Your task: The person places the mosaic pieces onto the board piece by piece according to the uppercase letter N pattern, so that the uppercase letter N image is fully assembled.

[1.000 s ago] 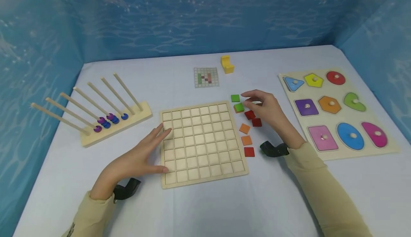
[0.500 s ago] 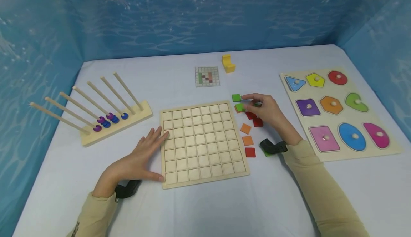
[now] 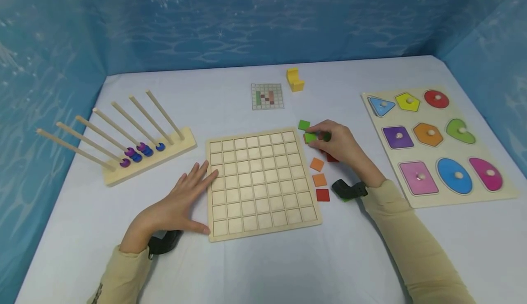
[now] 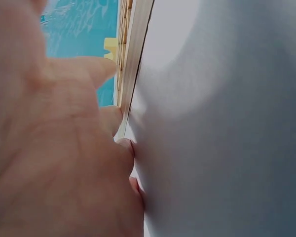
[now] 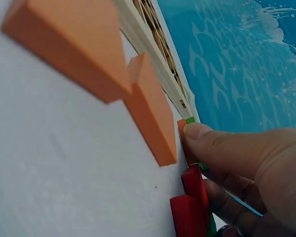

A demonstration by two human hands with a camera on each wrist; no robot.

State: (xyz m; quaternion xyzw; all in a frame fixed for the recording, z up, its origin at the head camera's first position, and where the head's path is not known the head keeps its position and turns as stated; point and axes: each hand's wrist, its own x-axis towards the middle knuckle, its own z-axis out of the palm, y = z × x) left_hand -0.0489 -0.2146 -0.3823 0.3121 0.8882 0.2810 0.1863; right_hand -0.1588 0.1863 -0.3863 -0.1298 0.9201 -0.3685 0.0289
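My left hand [image 3: 174, 208] rests with spread fingers along the left edge of a wooden grid board [image 3: 259, 190], thumb at the near corner. The left wrist view shows its fingertips against the board's side. To the right of the board, my right hand [image 3: 343, 146] pinches a green square tile [image 3: 310, 137] between thumb and finger. An orange tile [image 5: 183, 129] lies right under that green one in the right wrist view. Another green tile [image 3: 304, 125] sits just beyond. Red tiles [image 5: 188, 215] lie beneath the right hand, partly hidden by it.
Two orange tiles [image 3: 317, 164] and a red tile [image 3: 323, 195] lie beside the board. Behind it are a patterned grid card [image 3: 267, 96] and a yellow block [image 3: 295, 80]. A peg stand with beads [image 3: 177, 144] is at left, a knobbed shape puzzle [image 3: 416, 155] at right.
My right hand has come down and slightly left onto the green tile and now pinches it. My left hand has shifted a little off the grid to the board's left edge.
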